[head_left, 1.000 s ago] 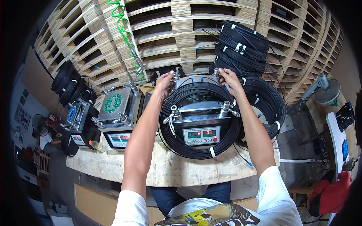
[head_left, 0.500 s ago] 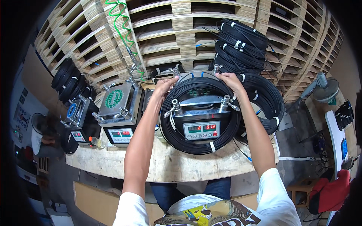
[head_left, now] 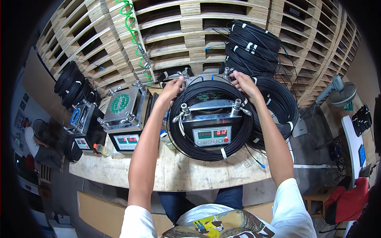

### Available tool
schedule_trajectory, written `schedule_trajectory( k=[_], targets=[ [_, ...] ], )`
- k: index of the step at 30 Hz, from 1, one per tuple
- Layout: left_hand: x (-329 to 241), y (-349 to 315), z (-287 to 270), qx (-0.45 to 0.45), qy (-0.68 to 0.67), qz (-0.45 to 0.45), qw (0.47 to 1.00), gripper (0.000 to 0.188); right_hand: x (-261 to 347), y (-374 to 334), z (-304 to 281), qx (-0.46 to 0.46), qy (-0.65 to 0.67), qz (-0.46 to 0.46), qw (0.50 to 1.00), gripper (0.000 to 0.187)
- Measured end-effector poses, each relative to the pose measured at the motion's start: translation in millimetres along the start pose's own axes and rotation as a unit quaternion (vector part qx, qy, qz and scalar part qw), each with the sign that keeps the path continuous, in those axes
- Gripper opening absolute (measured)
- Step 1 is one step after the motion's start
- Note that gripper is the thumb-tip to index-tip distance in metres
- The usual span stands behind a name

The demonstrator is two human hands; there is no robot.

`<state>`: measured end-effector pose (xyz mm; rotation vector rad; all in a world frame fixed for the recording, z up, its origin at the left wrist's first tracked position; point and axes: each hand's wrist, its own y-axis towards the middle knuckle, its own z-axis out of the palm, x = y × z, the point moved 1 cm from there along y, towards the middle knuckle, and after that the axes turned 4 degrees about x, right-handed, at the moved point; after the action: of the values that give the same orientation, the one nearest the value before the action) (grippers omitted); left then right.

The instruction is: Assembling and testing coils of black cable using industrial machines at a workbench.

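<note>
A bench-top polishing machine (head_left: 189, 137) with a red-lit display stands in front of me. A large coil of black cable (head_left: 241, 148) hangs around it, and its metal top plate (head_left: 210, 104) carries upright corner clamps. My left hand (head_left: 172, 88) is at the far left clamp (head_left: 185, 74), its fingers closed on the small lever. At the far right clamp (head_left: 227, 72), my right hand (head_left: 244, 84) pinches the lever with thumb and fingers. The near left clamp (head_left: 184, 110) and near right clamp (head_left: 237, 104) are untouched.
Two similar machines (head_left: 124, 123) (head_left: 83, 127) stand on the left of the wooden bench (head_left: 186, 174). A small clear bottle (head_left: 168, 141) and an orange-capped bottle (head_left: 104, 150) sit near them. Stacked black cable coils (head_left: 254, 47) rise at back right. A green coiled hose (head_left: 133, 29) hangs behind.
My left hand has shifted slightly outward and up. My right hand has risen from the plate's edge to the far right clamp lever. The green hose has swung right.
</note>
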<state>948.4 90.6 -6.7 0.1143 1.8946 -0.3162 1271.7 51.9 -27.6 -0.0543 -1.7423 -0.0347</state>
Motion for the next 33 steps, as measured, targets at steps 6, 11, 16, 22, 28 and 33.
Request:
schedule_trajectory(
  k=[6, 11, 16, 22, 28, 33],
  targets=[
    [-16.5, -19.6, 21.3, -0.027, 0.009, 0.078, 0.997, 0.089, 9.2, -13.0, 12.6, -0.031, -0.029, -0.019, 0.999, 0.075],
    [-15.7, -20.9, 20.5, -0.022, 0.009, 0.109, 0.994, 0.093, 10.3, -15.2, 17.9, -0.032, -0.049, -0.037, 0.998, 0.081],
    [-22.3, -29.8, 22.8, -0.040, -0.035, 0.095, 0.994, 0.095, 11.2, -17.9, 20.9, -0.039, 0.039, -0.078, 0.995, 0.090],
    [-25.7, -32.0, 22.4, -0.018, -0.048, 0.087, 0.995, 0.101, 17.3, -27.1, 15.7, -0.033, 0.038, 0.017, 0.999, 0.108],
    [-19.1, -13.8, 20.7, -0.015, -0.003, 0.087, 0.996, 0.104, 35.4, -29.2, 18.8, -0.051, -0.041, 0.030, 0.997, 0.110],
    [-5.8, 10.9, 23.8, -0.083, 0.043, 0.158, 0.983, 0.101, 34.7, -6.9, 35.5, -0.036, -0.063, 0.008, 0.997, 0.102]
  ],
)
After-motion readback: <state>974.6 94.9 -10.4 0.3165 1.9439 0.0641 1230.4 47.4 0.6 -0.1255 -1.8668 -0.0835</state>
